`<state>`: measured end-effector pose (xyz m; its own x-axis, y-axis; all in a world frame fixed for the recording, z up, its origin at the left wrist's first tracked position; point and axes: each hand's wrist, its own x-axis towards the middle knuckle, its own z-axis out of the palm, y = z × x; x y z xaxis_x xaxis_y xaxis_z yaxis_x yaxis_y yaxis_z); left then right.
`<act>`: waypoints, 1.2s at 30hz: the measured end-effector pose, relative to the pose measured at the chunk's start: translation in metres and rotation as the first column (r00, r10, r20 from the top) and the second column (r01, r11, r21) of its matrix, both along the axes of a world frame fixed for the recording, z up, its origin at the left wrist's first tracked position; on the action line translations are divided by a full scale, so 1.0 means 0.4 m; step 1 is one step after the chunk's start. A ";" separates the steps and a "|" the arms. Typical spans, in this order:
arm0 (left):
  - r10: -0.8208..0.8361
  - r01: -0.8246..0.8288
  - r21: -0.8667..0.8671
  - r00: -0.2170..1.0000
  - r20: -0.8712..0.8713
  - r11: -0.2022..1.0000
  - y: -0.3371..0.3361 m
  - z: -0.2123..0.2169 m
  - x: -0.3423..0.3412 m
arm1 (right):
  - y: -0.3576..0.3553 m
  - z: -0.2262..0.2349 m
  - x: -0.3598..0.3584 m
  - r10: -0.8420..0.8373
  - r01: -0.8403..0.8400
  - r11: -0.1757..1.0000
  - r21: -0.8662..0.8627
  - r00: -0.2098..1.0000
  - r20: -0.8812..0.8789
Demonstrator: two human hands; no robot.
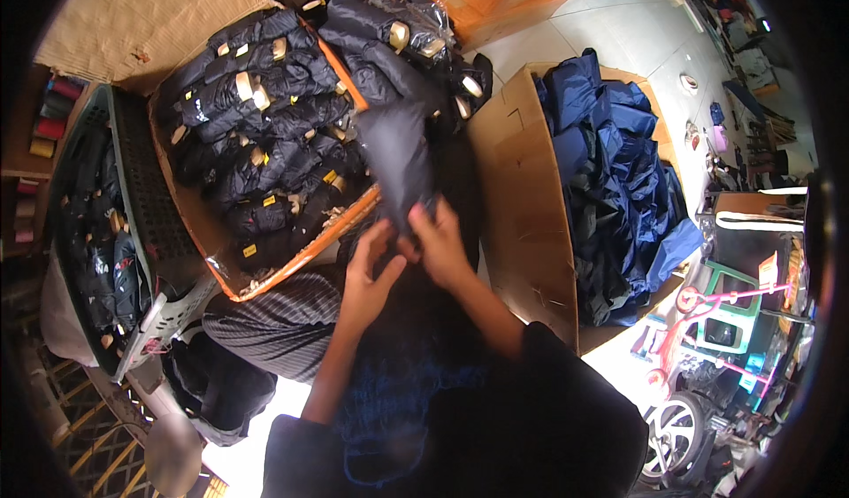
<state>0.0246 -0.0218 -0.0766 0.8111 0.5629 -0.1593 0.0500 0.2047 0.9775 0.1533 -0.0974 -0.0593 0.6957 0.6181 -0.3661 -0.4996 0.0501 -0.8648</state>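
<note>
I see the biggest thing first: a tall cardboard box (531, 224) on the right, filled with loose blue fabric pieces (615, 188). To the left of it sits an orange-rimmed carton (265, 281) packed with rolled black fabric bundles (265, 135), each banded with pale tape, and more of those bundles heap behind it. Further left stands a grey plastic crate (146, 233) holding more dark bundles (hard to make out in the shadow). In the middle, between the two boxes, a black folded fabric piece (402, 157) stands upright above my hands. My right hand (442, 246) pinches its lower end, fingers closed on the cloth. My left hand (371, 264) is just beside it, fingers half curled and touching the same lower edge.
</note>
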 end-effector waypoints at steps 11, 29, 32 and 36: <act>-0.067 0.060 -0.077 0.993 -0.095 0.995 -0.036 -0.028 -0.110 | 0.270 0.034 0.593 -0.169 0.684 0.604 -0.409 0.611 0.774; 0.141 -0.153 -0.078 0.979 -0.148 0.985 -0.006 -0.059 -0.172 | 0.326 -0.035 0.792 -0.020 0.755 0.325 -0.570 0.608 0.794; 0.123 -0.140 -0.081 0.975 -0.185 0.987 -0.004 -0.057 -0.168 | 0.323 -0.116 0.838 0.221 0.656 0.362 -0.663 0.630 0.744; 0.132 -0.139 -0.023 0.974 -0.183 0.990 -0.004 -0.055 -0.160 | 0.335 -0.177 0.907 0.534 0.469 0.490 -0.734 0.505 0.679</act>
